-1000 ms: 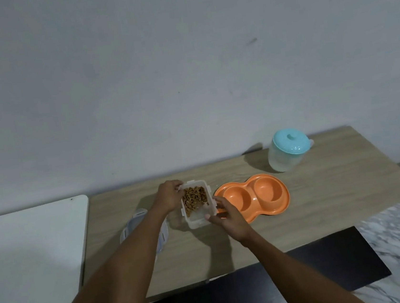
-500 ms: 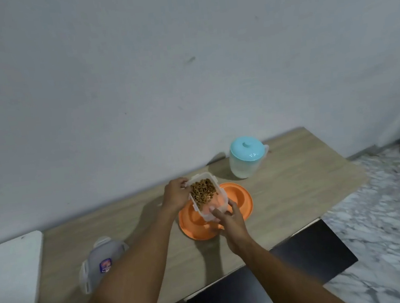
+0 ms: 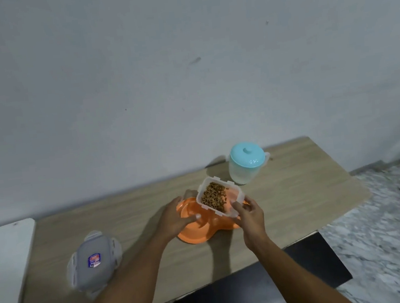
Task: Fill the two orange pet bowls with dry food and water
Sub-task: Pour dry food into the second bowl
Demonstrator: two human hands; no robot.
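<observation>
Kibble fills roughly the left half of the clear food container [image 3: 219, 196], which the right hand [image 3: 250, 214] pinches by its near corner, held tilted above the orange pet bowls [image 3: 193, 231] with no pellets falling yet. The left hand [image 3: 174, 217] lies partly open on the bowls' rim at about nine o'clock, fingers curled lightly over the edge, seemingly steadying it; it holds nothing. Judging by its thin walls, the container is light, rigid and a little slick, so a grip across the two long sides near the rim would likely control the pour better than one corner. Loose pellets will probably shift suddenly once tipped. At one o'clock from the bowls, well apart, stands the water jug [image 3: 247, 164] with its teal lid on; probably heavier, it is best taken by the handle. Off at eight o'clock on the worktop [image 3: 298, 190] lies the container's lid [image 3: 94, 259].
</observation>
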